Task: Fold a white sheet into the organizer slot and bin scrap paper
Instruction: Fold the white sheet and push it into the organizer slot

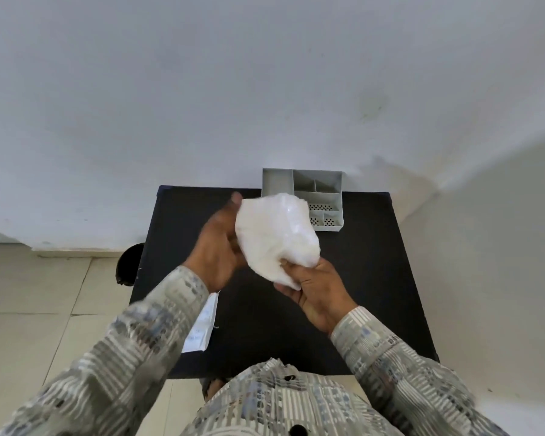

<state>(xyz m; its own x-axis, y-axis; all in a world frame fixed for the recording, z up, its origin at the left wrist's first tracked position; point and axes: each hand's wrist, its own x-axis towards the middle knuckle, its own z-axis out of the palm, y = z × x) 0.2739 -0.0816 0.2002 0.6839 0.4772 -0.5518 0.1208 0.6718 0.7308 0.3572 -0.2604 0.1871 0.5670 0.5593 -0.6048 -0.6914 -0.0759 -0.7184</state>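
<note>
A crumpled white sheet of paper [276,237] is held up over the black table [375,278]. My right hand [315,294] grips its lower edge from below. My left hand [221,243] presses flat against its left side, fingers spread and pointing up. Behind the paper stands a grey desk organizer [324,187] with several compartments, at the table's far edge; the paper hides its near left corner. A second white sheet with faint writing [202,325] lies at the table's left edge, partly hidden under my left sleeve.
A dark round bin [128,262] sits on the tiled floor just left of the table. A white wall rises right behind the table. My patterned shirt fills the bottom of the view.
</note>
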